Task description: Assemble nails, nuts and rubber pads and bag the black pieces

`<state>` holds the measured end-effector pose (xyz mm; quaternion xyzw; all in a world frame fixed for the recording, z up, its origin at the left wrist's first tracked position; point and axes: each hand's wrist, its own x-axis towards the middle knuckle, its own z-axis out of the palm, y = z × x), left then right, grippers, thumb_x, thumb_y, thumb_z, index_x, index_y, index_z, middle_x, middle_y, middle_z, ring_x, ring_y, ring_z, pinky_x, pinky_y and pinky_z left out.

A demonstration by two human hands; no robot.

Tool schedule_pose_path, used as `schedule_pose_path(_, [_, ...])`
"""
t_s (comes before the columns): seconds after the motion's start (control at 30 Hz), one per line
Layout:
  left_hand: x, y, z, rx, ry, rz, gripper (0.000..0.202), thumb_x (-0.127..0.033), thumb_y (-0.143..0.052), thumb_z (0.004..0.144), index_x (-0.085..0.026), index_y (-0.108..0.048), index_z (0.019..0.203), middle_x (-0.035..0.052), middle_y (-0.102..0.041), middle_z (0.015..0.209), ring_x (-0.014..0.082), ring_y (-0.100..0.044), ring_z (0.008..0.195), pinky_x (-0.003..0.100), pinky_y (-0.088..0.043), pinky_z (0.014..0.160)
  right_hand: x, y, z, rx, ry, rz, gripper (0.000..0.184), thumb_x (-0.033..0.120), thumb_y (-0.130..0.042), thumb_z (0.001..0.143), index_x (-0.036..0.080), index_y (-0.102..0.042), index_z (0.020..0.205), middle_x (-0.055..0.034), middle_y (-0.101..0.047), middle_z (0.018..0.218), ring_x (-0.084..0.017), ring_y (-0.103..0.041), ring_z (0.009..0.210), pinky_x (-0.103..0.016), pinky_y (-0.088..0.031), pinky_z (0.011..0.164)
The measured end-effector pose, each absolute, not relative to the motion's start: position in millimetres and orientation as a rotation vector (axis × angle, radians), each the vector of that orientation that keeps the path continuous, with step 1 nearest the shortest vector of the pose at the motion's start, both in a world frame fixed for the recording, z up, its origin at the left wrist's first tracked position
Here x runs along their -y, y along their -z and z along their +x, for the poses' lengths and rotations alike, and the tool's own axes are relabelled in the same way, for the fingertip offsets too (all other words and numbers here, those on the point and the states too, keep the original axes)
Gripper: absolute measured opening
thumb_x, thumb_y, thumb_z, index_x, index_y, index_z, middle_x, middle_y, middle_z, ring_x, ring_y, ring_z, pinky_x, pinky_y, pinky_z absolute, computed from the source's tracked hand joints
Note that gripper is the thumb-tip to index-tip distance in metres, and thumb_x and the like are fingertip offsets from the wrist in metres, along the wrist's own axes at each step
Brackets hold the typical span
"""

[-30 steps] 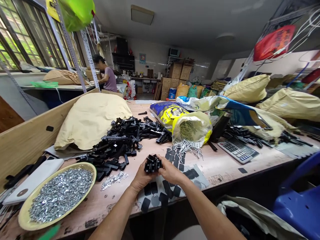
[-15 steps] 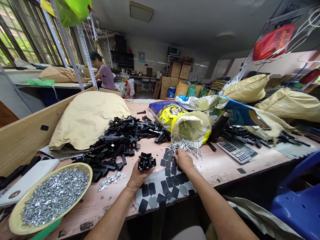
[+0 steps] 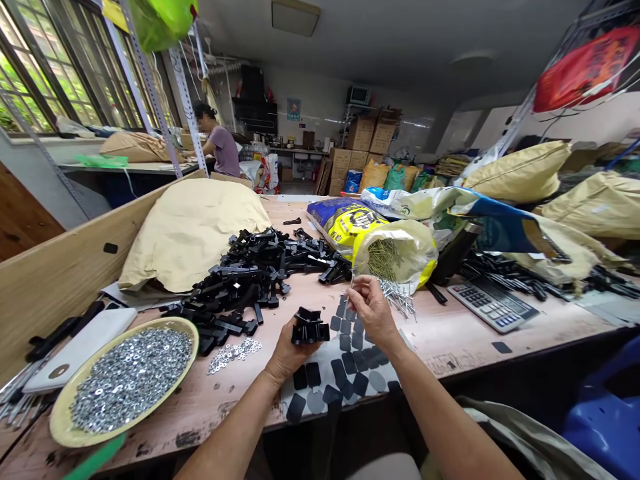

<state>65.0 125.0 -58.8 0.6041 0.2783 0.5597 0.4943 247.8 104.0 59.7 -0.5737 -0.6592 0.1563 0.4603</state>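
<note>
My left hand [image 3: 289,352] is closed around a bundle of black plastic pieces [image 3: 309,328], their ends facing up. To its right, my right hand [image 3: 376,315] pinches a thin metal pin [image 3: 352,285], held nearly upright; whether it has a head or thread is too small to tell. Behind the right hand, a heap of silvery pins [image 3: 400,299] spills before an open yellow-and-blue bag [image 3: 345,223] with brassy pins inside. Dark flat pads [image 3: 360,384] lie on a pale sheet under both hands. A pile of black plastic pieces [image 3: 250,277] spreads at the back left.
A yellow bowl [image 3: 59,427] of small metal rings stands front left, beside a loose patch of rings [image 3: 233,355]. A calculator [image 3: 493,307] and a dark bottle [image 3: 456,252] are on the right. A large beige sack [image 3: 193,233] lies back left. A person [image 3: 224,150] sits beyond.
My right hand has lifted from the pin heap, now with one pin raised in its fingers. My left hand still grips the black pieces. The whole view has shifted slightly.
</note>
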Motion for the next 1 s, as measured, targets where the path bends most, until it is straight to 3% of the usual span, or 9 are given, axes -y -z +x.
schedule_pose_path(0.1, [-124.6,59.7,65.3,-0.697,-1.322,1.506,0.044,-0.028,-0.078,0.069,-0.015,-0.063,0.108,0.0066,-0.073,0.096,0.0211,-0.068,0.084,0.035,-0.055,0.081,-94.8,-69.1,219.7,1.586,-0.505,-1.051,0.036,0.037,-0.058,0.095,0.026,-0.043,0.125,0.002,-0.06,0.087,-0.011,-0.059,0.064,-0.024,-0.05,0.061])
schedule_pose_path(0.23, [-121.2,55.8,64.4,-0.705,-1.275,1.55,0.043,-0.026,-0.075,0.07,-0.014,-0.063,0.109,0.0035,-0.071,0.089,0.0177,-0.064,0.075,0.03,-0.053,0.073,-90.3,-61.6,203.6,1.655,-0.502,-1.007,0.038,0.031,-0.056,0.096,0.028,-0.046,0.133,0.002,-0.058,0.088,-0.011,-0.06,0.066,-0.024,-0.051,0.063])
schedule_pose_path(0.5, [-114.5,45.4,62.0,-0.636,-1.258,1.49,0.038,-0.026,-0.076,0.068,-0.015,-0.063,0.103,0.0034,-0.07,0.089,0.0177,-0.062,0.076,0.03,-0.052,0.072,-76.1,-52.2,197.9,1.737,-0.261,-1.09,0.029,0.024,-0.056,0.096,0.027,-0.05,0.124,0.004,-0.062,0.082,-0.011,-0.058,0.073,-0.025,-0.047,0.076])
schedule_pose_path(0.6, [-112.2,40.9,60.6,-0.623,-1.257,1.445,0.049,-0.025,-0.076,0.068,-0.016,-0.061,0.113,0.0042,-0.071,0.094,0.018,-0.063,0.078,0.031,-0.052,0.075,-72.4,-54.0,199.6,1.689,-0.303,-1.071,0.026,0.026,-0.058,0.097,0.027,-0.049,0.121,0.0041,-0.065,0.082,-0.011,-0.063,0.077,-0.026,-0.048,0.077])
schedule_pose_path(0.87, [-108.8,29.1,56.8,-0.588,-1.246,1.544,0.042,-0.022,-0.073,0.069,-0.017,-0.062,0.11,0.002,-0.069,0.088,0.0173,-0.062,0.074,0.03,-0.052,0.072,-71.4,-51.8,208.5,1.716,-0.338,-1.079,0.023,0.026,-0.057,0.098,0.026,-0.051,0.12,0.0029,-0.069,0.086,-0.012,-0.065,0.079,-0.026,-0.048,0.077])
schedule_pose_path(1.0, [-111.3,37.6,57.9,-0.562,-1.236,1.537,0.047,-0.019,-0.073,0.069,-0.019,-0.062,0.115,0.0047,-0.071,0.101,0.0213,-0.066,0.089,0.033,-0.054,0.083,-67.1,-48.4,214.1,1.908,-0.266,-1.108,0.017,0.03,-0.054,0.099,0.025,-0.06,0.115,-0.0033,-0.069,0.104,-0.017,-0.064,0.096,-0.03,-0.049,0.084])
